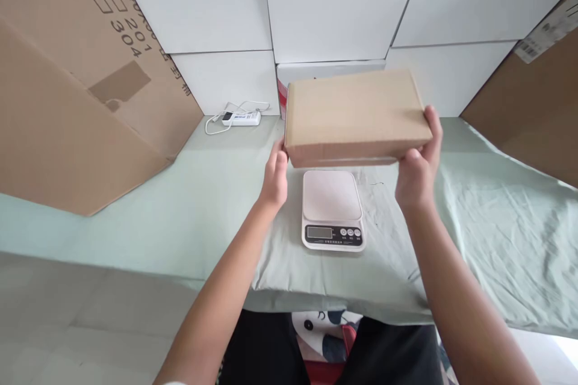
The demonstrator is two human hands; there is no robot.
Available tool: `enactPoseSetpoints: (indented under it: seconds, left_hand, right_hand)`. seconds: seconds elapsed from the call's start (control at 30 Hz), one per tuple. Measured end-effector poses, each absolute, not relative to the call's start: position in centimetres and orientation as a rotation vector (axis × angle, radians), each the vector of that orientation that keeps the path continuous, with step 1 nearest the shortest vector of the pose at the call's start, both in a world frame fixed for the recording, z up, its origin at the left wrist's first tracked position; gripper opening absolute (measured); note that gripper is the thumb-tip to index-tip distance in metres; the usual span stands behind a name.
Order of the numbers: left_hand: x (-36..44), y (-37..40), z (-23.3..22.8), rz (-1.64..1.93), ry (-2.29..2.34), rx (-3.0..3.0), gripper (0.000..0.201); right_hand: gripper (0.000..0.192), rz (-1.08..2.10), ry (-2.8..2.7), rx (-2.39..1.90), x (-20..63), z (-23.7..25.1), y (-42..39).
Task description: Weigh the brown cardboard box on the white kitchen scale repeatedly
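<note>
I hold a flat brown cardboard box (354, 114) in the air with both hands. My left hand (274, 177) grips its left end and my right hand (419, 162) grips its right end. The box hovers above and slightly behind a small white kitchen scale (333, 207), which sits on the pale green cloth-covered table (189, 204). The scale's platform is bare and its display faces me.
A white power strip with a cable (241, 118) lies at the back of the table. Large brown cartons lean at the left (76, 90) and right (533, 102). White boxes (334, 6) are stacked along the back wall.
</note>
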State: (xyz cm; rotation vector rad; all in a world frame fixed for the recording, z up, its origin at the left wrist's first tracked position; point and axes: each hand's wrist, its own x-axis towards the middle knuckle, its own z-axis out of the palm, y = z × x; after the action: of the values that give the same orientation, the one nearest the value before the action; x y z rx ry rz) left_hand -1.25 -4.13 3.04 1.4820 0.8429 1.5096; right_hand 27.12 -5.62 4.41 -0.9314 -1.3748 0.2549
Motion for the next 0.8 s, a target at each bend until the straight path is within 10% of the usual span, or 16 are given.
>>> enactPoseSetpoints:
  seconds: [0.8]
  left_hand:
    - [0.1,2.7,-2.9,1.317,0.873,1.297,0.09]
  right_hand:
    - [0.08,0.446,-1.17,-1.065,28.5,-5.2,3.2]
